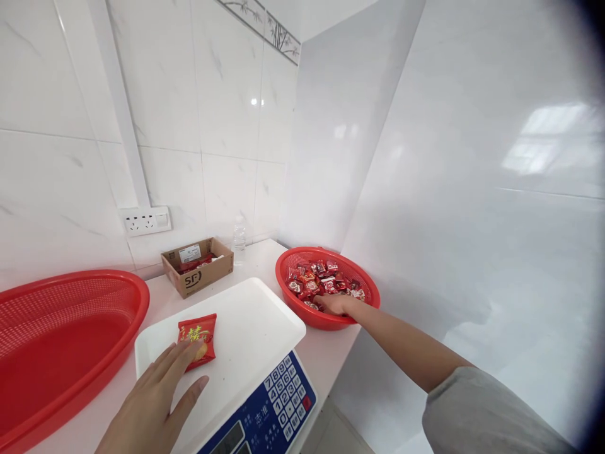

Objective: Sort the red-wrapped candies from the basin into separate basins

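My left hand [163, 384] is over the near left part of a white weighing scale pan [255, 321], fingers stretched out and thumb apart. Its fingertips overlap the lower edge of a red snack packet [198, 331] with yellow lettering, which lies on the pan. I cannot tell how firmly they touch it. My right hand [333, 304] reaches down into a red plastic basket [282, 287] at the right. Small red wrapped packets [326, 284] fill that basket, and the right fingertips are hidden among them.
A large red basket [61, 328] stands at the left. Behind the scale are a small cardboard box [208, 277] with red packets inside and a clear plastic bottle [239, 233]. The scale's blue keypad [288, 391] faces me. White walls border the table's back and right.
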The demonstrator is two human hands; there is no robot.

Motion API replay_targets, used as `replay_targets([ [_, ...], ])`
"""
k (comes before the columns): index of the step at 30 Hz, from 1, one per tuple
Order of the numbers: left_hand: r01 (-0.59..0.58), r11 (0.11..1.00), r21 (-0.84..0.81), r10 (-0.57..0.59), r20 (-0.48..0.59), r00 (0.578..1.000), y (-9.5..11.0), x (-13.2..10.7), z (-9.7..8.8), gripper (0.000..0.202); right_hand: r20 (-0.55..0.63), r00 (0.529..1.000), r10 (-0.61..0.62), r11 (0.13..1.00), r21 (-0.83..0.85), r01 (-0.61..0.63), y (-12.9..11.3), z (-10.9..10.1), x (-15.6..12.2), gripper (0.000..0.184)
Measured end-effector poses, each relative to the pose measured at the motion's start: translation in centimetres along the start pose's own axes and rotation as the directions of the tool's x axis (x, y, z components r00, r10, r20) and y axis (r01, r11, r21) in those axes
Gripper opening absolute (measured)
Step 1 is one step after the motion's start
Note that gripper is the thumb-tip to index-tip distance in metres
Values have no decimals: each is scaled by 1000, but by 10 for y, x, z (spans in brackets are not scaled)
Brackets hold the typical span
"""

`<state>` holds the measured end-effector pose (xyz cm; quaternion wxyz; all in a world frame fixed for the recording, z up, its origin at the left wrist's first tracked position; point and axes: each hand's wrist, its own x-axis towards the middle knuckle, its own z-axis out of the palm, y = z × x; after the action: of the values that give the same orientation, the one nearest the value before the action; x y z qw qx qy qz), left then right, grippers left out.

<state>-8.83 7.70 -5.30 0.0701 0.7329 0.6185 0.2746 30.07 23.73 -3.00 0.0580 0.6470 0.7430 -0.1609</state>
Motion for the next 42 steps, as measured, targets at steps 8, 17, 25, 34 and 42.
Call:
replay_targets([
  [8, 51, 999, -12, -51, -3, 999, 14, 0, -16, 45, -20, 999, -33, 996, 88, 35, -9, -3, 6, 26],
  [17, 109, 994, 1, -109, 37, 993, 20, -1, -24, 45, -436, 900, 18, 947, 296, 125, -31, -45, -2, 33],
  [25, 111, 994, -4, -110, 71, 991, 38, -6, -36, 39, -399, 873, -280, 647, 593, 479, -134, -34, -33, 39],
  [34, 109, 994, -4, -108, 114, 988, 41, -6, -39, 43, -199, 889, -413, 469, 790, 395, -182, 5, -26, 34],
  [42, 49, 997, 55, -60, 233, 971, 36, -7, -30, 48, -300, 897, -325, 450, 785, 426, -178, -1, -9, 33],
])
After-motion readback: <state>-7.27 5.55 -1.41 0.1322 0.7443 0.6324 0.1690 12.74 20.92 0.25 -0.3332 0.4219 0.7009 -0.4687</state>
